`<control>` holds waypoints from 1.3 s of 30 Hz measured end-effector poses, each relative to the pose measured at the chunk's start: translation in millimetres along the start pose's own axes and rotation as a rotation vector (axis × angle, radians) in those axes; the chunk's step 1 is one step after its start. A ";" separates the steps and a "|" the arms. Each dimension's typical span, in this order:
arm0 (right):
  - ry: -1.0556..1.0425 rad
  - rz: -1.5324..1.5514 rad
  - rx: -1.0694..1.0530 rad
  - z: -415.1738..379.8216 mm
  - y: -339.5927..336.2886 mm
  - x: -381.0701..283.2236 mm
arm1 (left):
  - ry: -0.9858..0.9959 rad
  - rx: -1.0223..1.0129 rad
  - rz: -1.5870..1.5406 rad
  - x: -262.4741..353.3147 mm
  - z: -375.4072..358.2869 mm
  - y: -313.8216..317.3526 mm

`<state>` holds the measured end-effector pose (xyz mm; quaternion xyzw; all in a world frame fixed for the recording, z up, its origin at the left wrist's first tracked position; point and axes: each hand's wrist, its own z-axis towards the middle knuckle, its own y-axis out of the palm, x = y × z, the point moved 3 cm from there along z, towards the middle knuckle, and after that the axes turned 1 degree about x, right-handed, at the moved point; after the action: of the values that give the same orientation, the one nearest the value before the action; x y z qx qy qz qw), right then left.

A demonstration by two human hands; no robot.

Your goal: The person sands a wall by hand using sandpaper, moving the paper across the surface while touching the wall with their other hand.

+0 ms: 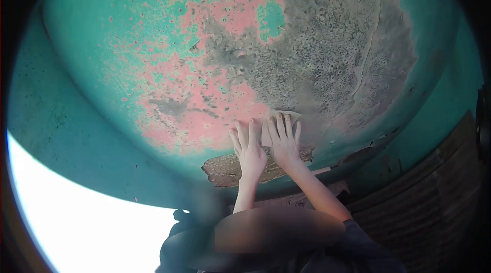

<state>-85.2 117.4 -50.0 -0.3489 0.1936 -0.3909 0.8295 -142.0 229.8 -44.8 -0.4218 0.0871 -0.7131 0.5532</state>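
Note:
A curved green panel [92, 42] fills the upper view, its paint worn to pink and rough grey patches. My left hand [250, 155] lies against its lower part with outstretched fingers, on the pink area just above a chipped brown patch [222, 170]. Beside it, my right hand [285, 145] presses a pale sheet of sandpaper [265, 134] flat against the panel. The sheet's edges show left of the fingers and above them; its middle is hidden under the hand.
A crack [369, 50] runs down the grey patch on the right. Dark ribbed material [424, 201] lies at the lower right. Bright white light [76, 211] fills the lower left. Dark clothing and a blurred shape [281, 229] cover the bottom middle.

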 end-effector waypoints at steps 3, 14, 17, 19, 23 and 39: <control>-0.033 -0.005 0.008 6.0 -11.0 -4.8 | 0.010 -0.046 0.038 0.9 -6.6 -4.4; -0.061 -0.041 -0.020 22.4 -28.4 -11.1 | -0.014 -0.062 -0.045 -2.0 -14.2 -1.5; -0.028 -0.069 -0.055 -5.6 -4.0 7.0 | -0.043 -0.080 -0.083 -4.2 -19.4 0.1; -0.047 -0.085 -0.052 10.1 -13.4 1.6 | -0.032 -0.055 -0.076 -4.9 -19.1 3.4; -0.053 -0.016 0.030 32.7 -40.5 -12.8 | -0.072 -0.044 -0.134 1.4 -19.5 3.7; -0.118 -0.166 -0.113 17.1 -32.1 13.8 | -0.082 -0.059 -0.165 -0.9 -18.8 5.0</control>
<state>-83.0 99.4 -15.6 -0.4321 0.1366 -0.4257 0.7832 -151.5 222.2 -60.0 -0.4726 0.0504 -0.7356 0.4828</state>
